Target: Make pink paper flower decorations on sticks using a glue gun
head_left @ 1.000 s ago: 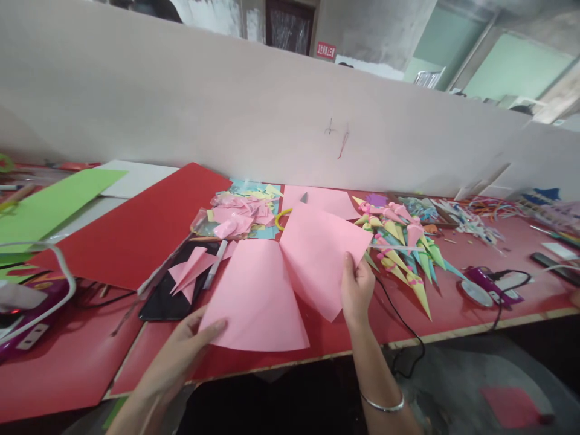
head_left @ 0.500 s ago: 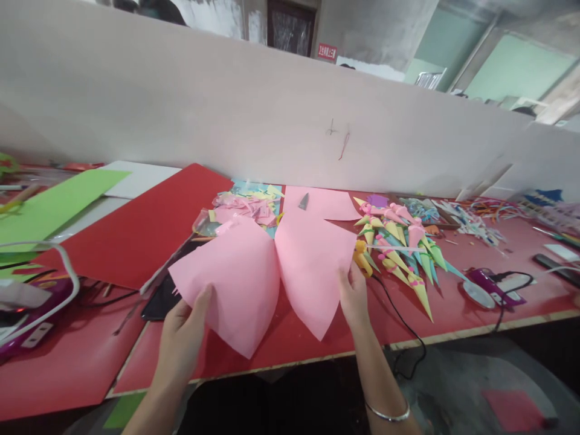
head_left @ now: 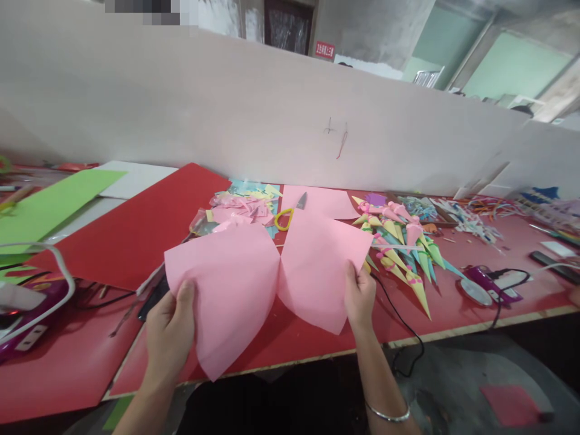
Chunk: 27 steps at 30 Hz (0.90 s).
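My left hand (head_left: 174, 320) grips the outer edge of a curved pink paper panel (head_left: 231, 290), thumb on top. A second pink panel (head_left: 319, 272) is pinched at its outer side by my right hand (head_left: 360, 293). Both panels bow above the red tabletop and meet along a narrow line in the middle; I cannot tell whether they are one folded sheet or two pieces. Just behind them lie scissors with a yellow handle (head_left: 284, 219), blade pointing away, on a flat pink sheet (head_left: 321, 202).
Small paper cone figures (head_left: 403, 235) are heaped at the right, near a purple power strip (head_left: 492, 284). Pink scraps (head_left: 244, 208) lie behind the left panel. A large red sheet (head_left: 136, 223) and a green sheet (head_left: 54, 205) cover the left. A white partition (head_left: 272, 121) rises behind.
My hands have spread farther apart, the left moving left and the right slightly right. The panels have opened outward, and the scissors' yellow handle now shows between them.
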Each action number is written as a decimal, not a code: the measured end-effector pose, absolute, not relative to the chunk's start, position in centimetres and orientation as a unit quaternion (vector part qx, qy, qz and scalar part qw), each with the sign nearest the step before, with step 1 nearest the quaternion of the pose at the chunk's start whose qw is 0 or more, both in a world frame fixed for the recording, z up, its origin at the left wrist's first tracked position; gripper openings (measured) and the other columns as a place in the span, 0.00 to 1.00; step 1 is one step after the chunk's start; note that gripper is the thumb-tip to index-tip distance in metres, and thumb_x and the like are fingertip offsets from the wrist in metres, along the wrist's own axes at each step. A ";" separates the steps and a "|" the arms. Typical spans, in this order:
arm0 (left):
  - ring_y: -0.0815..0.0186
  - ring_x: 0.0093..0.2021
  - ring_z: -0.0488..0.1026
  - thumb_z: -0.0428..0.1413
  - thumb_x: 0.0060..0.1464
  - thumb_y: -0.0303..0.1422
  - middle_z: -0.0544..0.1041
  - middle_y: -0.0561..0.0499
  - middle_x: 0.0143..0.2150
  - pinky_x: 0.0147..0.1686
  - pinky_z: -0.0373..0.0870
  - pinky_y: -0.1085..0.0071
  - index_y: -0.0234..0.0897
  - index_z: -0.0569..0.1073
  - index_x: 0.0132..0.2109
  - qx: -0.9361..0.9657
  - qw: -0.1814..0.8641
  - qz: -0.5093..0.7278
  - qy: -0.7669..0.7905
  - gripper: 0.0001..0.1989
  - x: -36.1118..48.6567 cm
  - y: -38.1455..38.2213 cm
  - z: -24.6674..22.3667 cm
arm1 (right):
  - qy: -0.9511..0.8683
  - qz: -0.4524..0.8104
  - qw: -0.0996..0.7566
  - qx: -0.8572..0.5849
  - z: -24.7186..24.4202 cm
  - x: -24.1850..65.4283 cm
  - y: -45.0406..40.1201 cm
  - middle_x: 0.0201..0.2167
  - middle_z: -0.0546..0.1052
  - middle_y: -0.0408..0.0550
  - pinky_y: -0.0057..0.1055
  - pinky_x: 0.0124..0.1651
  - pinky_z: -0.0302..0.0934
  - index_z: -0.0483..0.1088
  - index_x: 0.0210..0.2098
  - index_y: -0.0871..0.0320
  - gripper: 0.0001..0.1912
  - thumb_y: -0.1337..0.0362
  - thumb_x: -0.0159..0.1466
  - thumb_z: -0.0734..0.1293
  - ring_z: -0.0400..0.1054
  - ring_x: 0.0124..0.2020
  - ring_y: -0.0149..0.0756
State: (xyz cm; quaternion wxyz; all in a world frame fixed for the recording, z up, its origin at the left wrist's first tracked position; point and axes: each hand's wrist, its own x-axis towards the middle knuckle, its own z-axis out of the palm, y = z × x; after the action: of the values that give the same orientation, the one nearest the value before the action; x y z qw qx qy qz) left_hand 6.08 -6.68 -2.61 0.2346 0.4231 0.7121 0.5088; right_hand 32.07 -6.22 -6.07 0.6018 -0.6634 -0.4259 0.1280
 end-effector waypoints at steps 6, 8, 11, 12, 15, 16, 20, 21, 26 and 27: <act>0.70 0.22 0.57 0.52 0.41 0.50 0.58 0.58 0.18 0.19 0.56 0.76 0.37 0.62 0.21 0.405 0.250 0.520 0.708 0.20 4.7 -6.1 -3.3 | -0.418 0.109 0.603 -0.671 -6.4 33.0 -6.1 0.23 0.78 0.55 0.32 0.29 0.61 0.73 0.26 0.64 0.25 0.48 0.60 0.59 0.70 0.27 0.43; 0.67 0.25 0.63 0.55 0.40 0.49 0.66 0.56 0.20 0.22 0.62 0.75 0.35 0.68 0.24 0.399 0.273 0.534 0.694 0.19 4.2 -5.9 -3.7 | -0.424 0.099 0.599 -0.672 -6.4 33.1 -6.0 0.20 0.76 0.53 0.32 0.28 0.59 0.73 0.25 0.63 0.25 0.48 0.60 0.59 0.69 0.25 0.42; 0.60 0.35 0.72 0.58 0.39 0.49 0.76 0.52 0.29 0.32 0.70 0.73 0.35 0.73 0.31 0.401 0.317 0.553 0.658 0.20 3.5 -5.8 -4.4 | -0.430 0.089 0.598 -0.670 -6.5 33.2 -6.1 0.18 0.74 0.50 0.31 0.28 0.59 0.72 0.24 0.62 0.24 0.48 0.60 0.59 0.68 0.25 0.41; 0.58 0.39 0.72 0.60 0.37 0.49 0.78 0.51 0.32 0.36 0.71 0.72 0.36 0.74 0.32 0.412 0.346 0.544 0.643 0.21 3.3 -5.9 -4.6 | -0.429 0.086 0.599 -0.671 -6.6 33.2 -6.1 0.17 0.74 0.49 0.31 0.28 0.58 0.72 0.24 0.62 0.25 0.47 0.60 0.59 0.67 0.25 0.41; 0.52 0.47 0.72 0.66 0.28 0.48 0.80 0.48 0.37 0.44 0.72 0.67 0.38 0.76 0.32 0.443 0.458 0.451 0.625 0.23 2.9 -6.1 -5.2 | -0.418 0.068 0.602 -0.677 -6.9 33.5 -6.3 0.15 0.71 0.48 0.31 0.26 0.56 0.70 0.21 0.61 0.26 0.45 0.59 0.59 0.65 0.22 0.39; 0.51 0.47 0.72 0.66 0.27 0.47 0.81 0.47 0.37 0.44 0.72 0.65 0.38 0.77 0.31 0.443 0.479 0.421 0.630 0.23 3.0 -6.2 -5.4 | -0.415 0.060 0.603 -0.679 -7.0 33.6 -6.3 0.14 0.70 0.47 0.31 0.25 0.55 0.69 0.20 0.60 0.27 0.44 0.59 0.59 0.63 0.21 0.37; 0.51 0.43 0.74 0.61 0.36 0.51 0.80 0.45 0.35 0.40 0.72 0.64 0.37 0.76 0.33 0.417 0.421 0.452 0.667 0.23 4.0 -6.3 -5.6 | -0.410 0.028 0.607 -0.680 -7.1 34.0 -6.3 0.12 0.67 0.45 0.29 0.22 0.51 0.64 0.17 0.58 0.28 0.42 0.59 0.58 0.58 0.17 0.33; 0.51 0.42 0.74 0.59 0.38 0.51 0.80 0.46 0.34 0.38 0.72 0.64 0.36 0.76 0.33 0.419 0.386 0.466 0.677 0.23 4.4 -6.3 -5.5 | -0.413 0.022 0.606 -0.680 -7.1 34.0 -6.3 0.12 0.67 0.45 0.29 0.22 0.51 0.64 0.17 0.58 0.28 0.42 0.59 0.58 0.58 0.17 0.32; 0.50 0.38 0.74 0.51 0.42 0.50 0.78 0.48 0.29 0.36 0.70 0.63 0.36 0.72 0.29 0.468 0.232 0.431 0.736 0.20 5.4 -6.1 -3.4 | -0.426 0.009 0.596 -0.681 -7.0 34.1 -6.2 0.12 0.68 0.45 0.29 0.22 0.50 0.67 0.17 0.59 0.28 0.43 0.59 0.58 0.58 0.16 0.32; 0.50 0.39 0.74 0.50 0.42 0.50 0.78 0.47 0.30 0.36 0.70 0.63 0.36 0.72 0.30 0.470 0.220 0.426 0.740 0.20 5.4 -6.0 -3.0 | -0.426 0.008 0.595 -0.681 -7.0 34.2 -6.2 0.13 0.69 0.46 0.29 0.22 0.51 0.68 0.18 0.59 0.28 0.43 0.59 0.58 0.59 0.16 0.33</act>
State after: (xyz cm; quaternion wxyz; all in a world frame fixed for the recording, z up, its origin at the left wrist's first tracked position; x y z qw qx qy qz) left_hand 5.37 -6.03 -2.98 0.2204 0.4704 0.7405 0.4264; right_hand 34.16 -6.21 -7.05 0.5951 -0.6813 -0.4262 0.0077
